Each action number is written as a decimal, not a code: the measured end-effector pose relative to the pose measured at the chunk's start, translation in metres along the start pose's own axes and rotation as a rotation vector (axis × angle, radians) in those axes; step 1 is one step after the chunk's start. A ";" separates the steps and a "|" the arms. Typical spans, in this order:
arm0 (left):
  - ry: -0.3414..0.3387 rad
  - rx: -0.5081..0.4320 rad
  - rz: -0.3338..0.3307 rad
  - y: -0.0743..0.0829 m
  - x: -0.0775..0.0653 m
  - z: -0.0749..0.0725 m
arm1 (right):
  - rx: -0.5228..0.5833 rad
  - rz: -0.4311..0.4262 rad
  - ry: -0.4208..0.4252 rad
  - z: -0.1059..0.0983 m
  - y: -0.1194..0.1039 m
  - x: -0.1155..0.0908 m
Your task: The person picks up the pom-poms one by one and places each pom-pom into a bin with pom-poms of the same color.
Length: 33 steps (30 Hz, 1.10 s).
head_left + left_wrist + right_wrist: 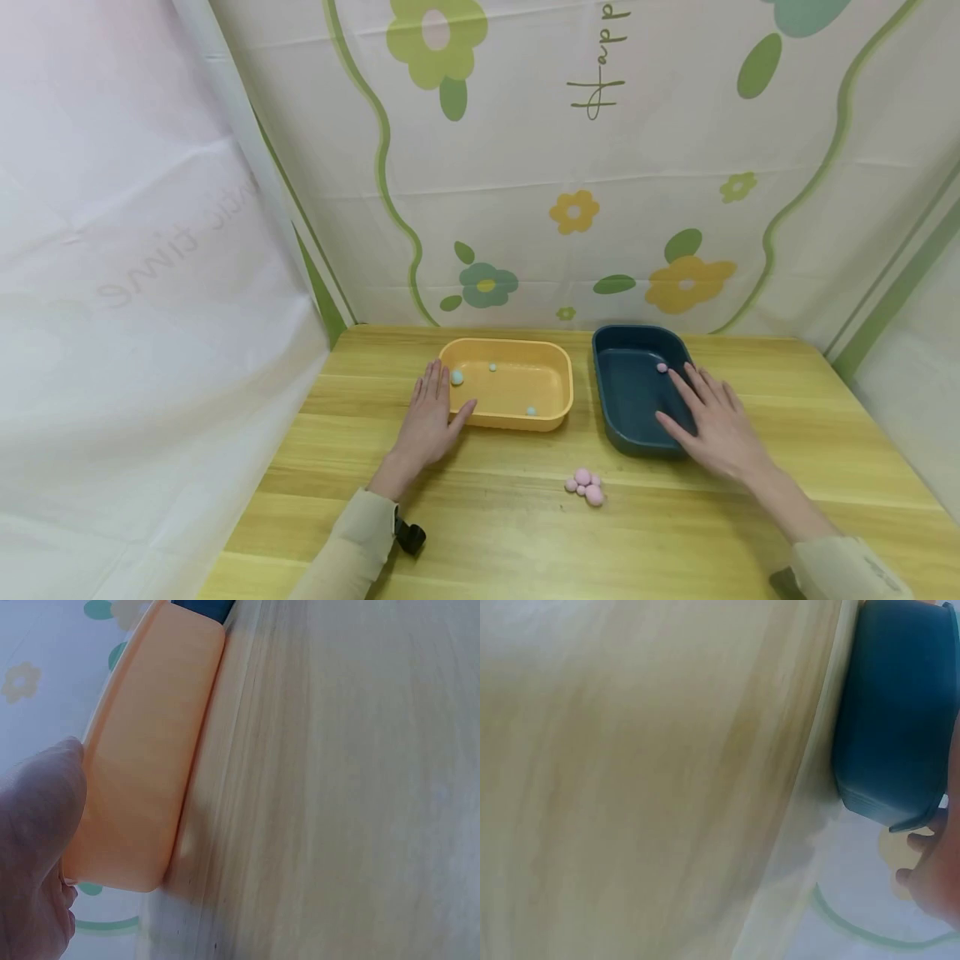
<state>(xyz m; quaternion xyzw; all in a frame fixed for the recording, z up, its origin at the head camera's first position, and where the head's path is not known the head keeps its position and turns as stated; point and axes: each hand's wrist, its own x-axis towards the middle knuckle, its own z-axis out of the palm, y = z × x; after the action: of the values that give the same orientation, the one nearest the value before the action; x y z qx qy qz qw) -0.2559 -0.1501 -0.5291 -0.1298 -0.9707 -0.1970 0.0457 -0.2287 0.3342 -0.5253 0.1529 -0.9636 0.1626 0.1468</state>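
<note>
My left hand (429, 423) rests at the left end of a yellow tray (517, 386), fingers straight along its outer side and thumb over the near rim. Inside that tray lie a larger pale blue ball (457, 377) and two smaller ones. At the right side of a dark blue tray (636, 392), my right hand (718, 429) touches the rim with its fingers extended. A pink ball (662, 367) sits in the blue tray, close to those fingertips. The wrist views show the outer walls of the yellow tray (146, 750) and the blue tray (896, 705).
Several pink balls (583, 477) of differing sizes lie clustered on the wooden table (487, 517), nearer me than the trays. A flower-printed cloth (525, 167) hangs behind the table's back edge, with white cloth (150, 375) to the left. A black strap piece (409, 537) sits at my left wrist.
</note>
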 end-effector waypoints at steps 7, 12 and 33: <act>0.008 0.004 0.008 0.000 0.000 0.000 | -0.001 0.082 -0.061 -0.003 0.004 -0.003; 0.011 -0.009 0.009 0.000 0.000 0.000 | -0.003 0.101 -0.092 -0.004 0.005 -0.006; 0.031 -0.094 0.025 0.001 0.000 -0.007 | 0.009 0.104 -0.169 -0.006 0.005 -0.005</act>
<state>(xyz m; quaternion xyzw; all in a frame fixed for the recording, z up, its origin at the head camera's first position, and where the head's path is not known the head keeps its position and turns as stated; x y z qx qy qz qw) -0.2553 -0.1518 -0.5227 -0.1408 -0.9578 -0.2439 0.0570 -0.2246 0.3421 -0.5224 0.1168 -0.9785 0.1609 0.0555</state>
